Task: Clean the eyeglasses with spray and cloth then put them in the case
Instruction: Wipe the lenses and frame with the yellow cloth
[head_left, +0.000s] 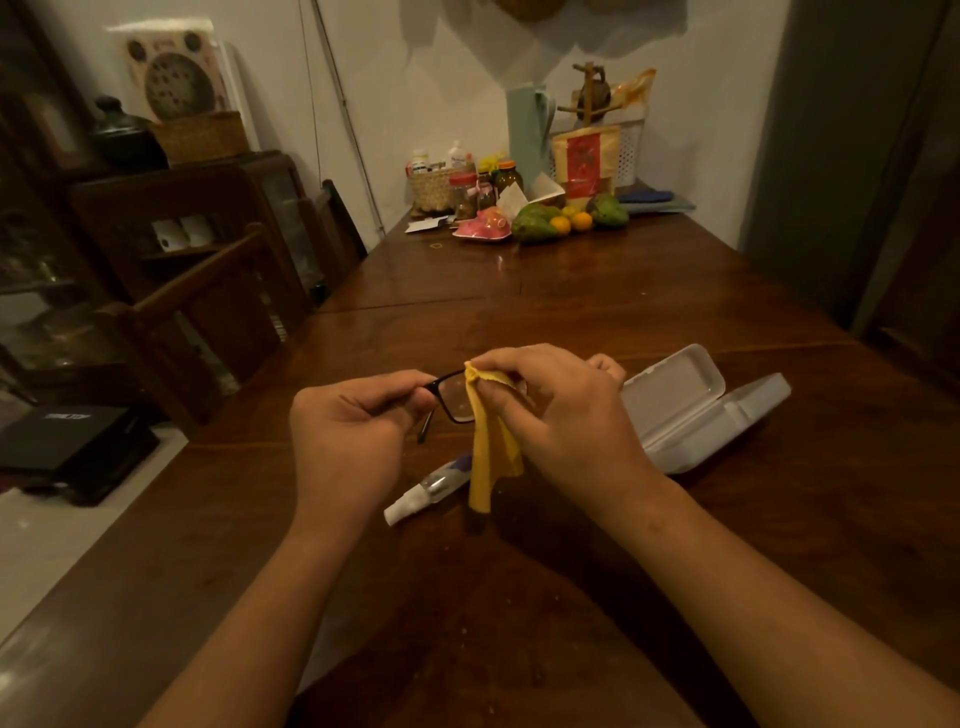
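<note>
A spray bottle (434, 486) and open case (696, 410) lie on the table (623, 291) by the raised hands; the left hand (353, 431) pinches the eyeglasses (454, 397), while the right hand (561, 415) has its grip closed on the yellow cloth (493, 457) round a lens.

We hold the black-framed eyeglasses (453, 399) above the middle of the wooden table (571, 301), our left hand (353, 436) pinching the frame at its left end. Our right hand (566, 415) pinches a yellow cloth (493, 452) over the other lens, the cloth's tail hanging down. Beneath our hands a small spray bottle (431, 488) lies on its side. Toward the right edge, a white case (696, 410) sits open. Fruit (540, 224) and jars (462, 193) crowd the far end.
</note>
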